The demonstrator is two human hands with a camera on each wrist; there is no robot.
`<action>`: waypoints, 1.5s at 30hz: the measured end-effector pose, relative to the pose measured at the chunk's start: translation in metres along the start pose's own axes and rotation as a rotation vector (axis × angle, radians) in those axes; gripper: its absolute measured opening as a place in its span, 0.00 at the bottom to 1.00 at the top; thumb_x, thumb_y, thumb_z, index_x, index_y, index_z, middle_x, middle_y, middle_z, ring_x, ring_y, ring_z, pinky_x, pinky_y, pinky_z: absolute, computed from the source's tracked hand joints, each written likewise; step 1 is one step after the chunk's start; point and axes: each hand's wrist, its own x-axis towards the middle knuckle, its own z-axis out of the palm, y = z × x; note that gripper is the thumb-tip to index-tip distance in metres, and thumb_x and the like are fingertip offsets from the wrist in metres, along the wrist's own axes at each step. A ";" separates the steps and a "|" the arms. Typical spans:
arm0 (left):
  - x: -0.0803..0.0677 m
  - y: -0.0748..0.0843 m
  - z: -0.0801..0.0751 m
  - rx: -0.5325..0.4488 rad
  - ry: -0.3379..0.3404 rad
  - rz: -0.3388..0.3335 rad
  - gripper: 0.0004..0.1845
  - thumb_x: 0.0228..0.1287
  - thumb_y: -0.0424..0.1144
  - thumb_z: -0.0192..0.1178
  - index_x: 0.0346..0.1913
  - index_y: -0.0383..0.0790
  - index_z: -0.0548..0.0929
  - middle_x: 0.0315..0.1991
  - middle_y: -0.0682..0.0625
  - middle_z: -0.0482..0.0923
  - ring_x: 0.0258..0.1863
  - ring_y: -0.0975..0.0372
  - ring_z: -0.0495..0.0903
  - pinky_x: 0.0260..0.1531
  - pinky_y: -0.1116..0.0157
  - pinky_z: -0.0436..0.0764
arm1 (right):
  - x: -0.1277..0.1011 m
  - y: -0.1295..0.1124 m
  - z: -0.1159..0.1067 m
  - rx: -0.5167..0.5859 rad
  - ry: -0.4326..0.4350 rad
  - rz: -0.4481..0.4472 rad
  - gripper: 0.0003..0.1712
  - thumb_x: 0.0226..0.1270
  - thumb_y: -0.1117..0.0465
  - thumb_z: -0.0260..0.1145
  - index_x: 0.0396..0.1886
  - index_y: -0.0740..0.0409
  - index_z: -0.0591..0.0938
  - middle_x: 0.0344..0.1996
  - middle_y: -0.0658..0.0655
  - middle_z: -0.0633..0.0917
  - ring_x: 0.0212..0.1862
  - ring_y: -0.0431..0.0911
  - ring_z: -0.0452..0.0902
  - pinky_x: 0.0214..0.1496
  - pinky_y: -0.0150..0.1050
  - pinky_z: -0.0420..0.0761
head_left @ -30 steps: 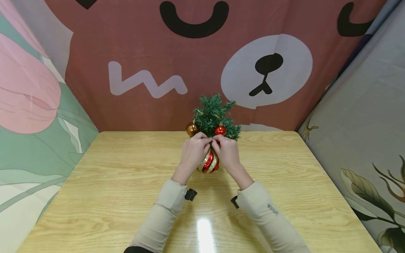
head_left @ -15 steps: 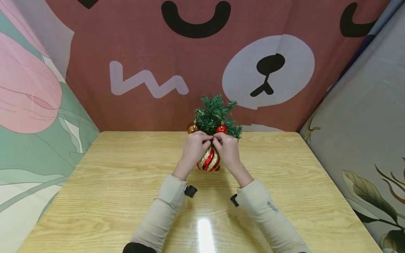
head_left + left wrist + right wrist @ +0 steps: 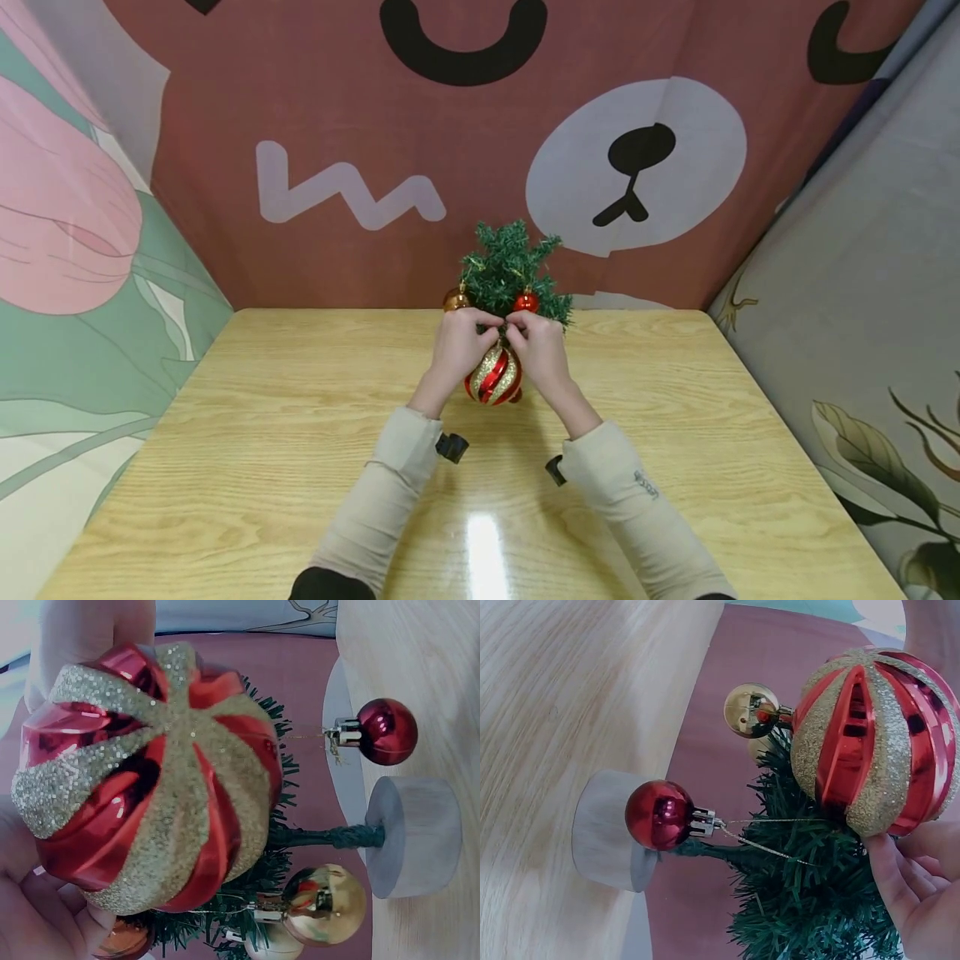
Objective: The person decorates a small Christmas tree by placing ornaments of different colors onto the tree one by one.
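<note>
A small artificial Christmas tree (image 3: 506,267) stands at the far edge of the table. In front of it a large Christmas ball (image 3: 494,375) with red and gold glitter stripes hangs just below my fingertips. My left hand (image 3: 461,346) and my right hand (image 3: 542,350) face each other, thumbs and forefingers pinching close together above the ball. The hanging string between them is hidden by the fingers. From the right wrist, the striped ball (image 3: 881,742) overlaps the green branches, with right-hand fingers (image 3: 900,881) beside its top.
Smaller baubles hang on the tree: a brown-orange one (image 3: 455,300), a red one (image 3: 527,301), a dark red one (image 3: 388,731) and a gold one (image 3: 326,904). The tree's round grey base (image 3: 416,836) rests on the wooden table (image 3: 300,400). A brown bear-print cloth (image 3: 337,267) hangs behind.
Both hands have risen slightly and stay together at the tree. More of the striped ball's upper part shows now between the hands.
</note>
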 end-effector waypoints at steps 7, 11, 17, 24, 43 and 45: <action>-0.001 0.001 -0.001 -0.046 -0.018 -0.061 0.06 0.49 0.27 0.61 0.29 0.37 0.86 0.25 0.47 0.82 0.09 0.67 0.62 0.10 0.73 0.60 | -0.001 -0.001 -0.001 -0.011 -0.058 0.039 0.06 0.53 0.76 0.59 0.29 0.71 0.82 0.21 0.62 0.83 0.17 0.45 0.76 0.18 0.35 0.75; -0.004 -0.001 0.001 -0.034 -0.034 -0.076 0.03 0.50 0.28 0.62 0.29 0.37 0.84 0.26 0.48 0.81 0.18 0.64 0.74 0.17 0.71 0.72 | -0.004 -0.001 -0.001 0.002 -0.083 0.055 0.06 0.53 0.76 0.59 0.28 0.71 0.82 0.20 0.62 0.82 0.14 0.43 0.75 0.15 0.32 0.73; -0.007 -0.002 0.002 -0.033 -0.038 -0.088 0.03 0.51 0.30 0.62 0.31 0.37 0.82 0.26 0.48 0.81 0.18 0.63 0.75 0.17 0.70 0.72 | -0.007 -0.001 -0.001 0.008 -0.072 0.057 0.04 0.54 0.73 0.62 0.30 0.71 0.82 0.22 0.61 0.83 0.15 0.43 0.77 0.16 0.28 0.73; -0.013 -0.001 -0.001 -0.054 -0.023 -0.088 0.05 0.55 0.33 0.61 0.34 0.37 0.82 0.28 0.49 0.81 0.10 0.67 0.68 0.12 0.72 0.68 | -0.010 0.000 -0.004 0.037 -0.053 0.023 0.04 0.53 0.73 0.63 0.30 0.70 0.82 0.23 0.61 0.83 0.20 0.46 0.78 0.22 0.34 0.77; -0.066 0.010 -0.017 -0.018 0.174 0.088 0.03 0.53 0.31 0.61 0.30 0.35 0.84 0.26 0.48 0.80 0.22 0.63 0.76 0.21 0.70 0.73 | -0.047 -0.003 -0.039 0.113 -0.074 0.000 0.06 0.54 0.69 0.66 0.32 0.67 0.83 0.27 0.56 0.82 0.29 0.45 0.77 0.28 0.34 0.79; -0.072 0.011 -0.017 -0.025 0.204 0.116 0.03 0.52 0.30 0.61 0.29 0.35 0.84 0.25 0.48 0.80 0.22 0.62 0.76 0.21 0.70 0.73 | -0.054 -0.003 -0.041 0.113 -0.076 -0.005 0.06 0.53 0.69 0.66 0.33 0.67 0.83 0.27 0.56 0.82 0.29 0.45 0.77 0.29 0.34 0.79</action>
